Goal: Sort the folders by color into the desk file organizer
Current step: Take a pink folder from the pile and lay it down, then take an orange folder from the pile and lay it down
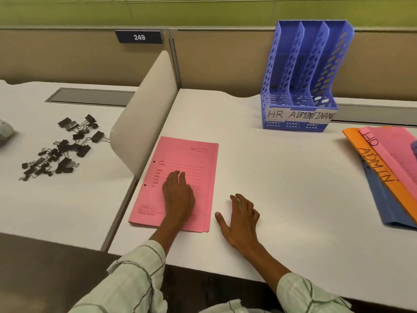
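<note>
- Pink folder (180, 177) lies flat on the white counter (282, 177), front-left of the blue file organizer (302, 82), well apart from it.
- Left hand (179, 195) rests palm-down on the pink folder, fingers flat and together, not gripping anything.
- Right hand (241, 220) lies on the bare counter just right of the pink folder, fingers spread, grip apart, holding nothing.
- File organizer stands upright at the back of the counter, three slots labelled HR, ADMIN, FINANC; all three look empty.
- Folder stack (388, 172) sits right of the organizer and nearer the camera: pink on top, orange marked ADMIN below it, blue at the bottom.
- Binder clips (61, 147) scattered on the neighbouring counter, far left of the organizer, past the divider (144, 114).
</note>
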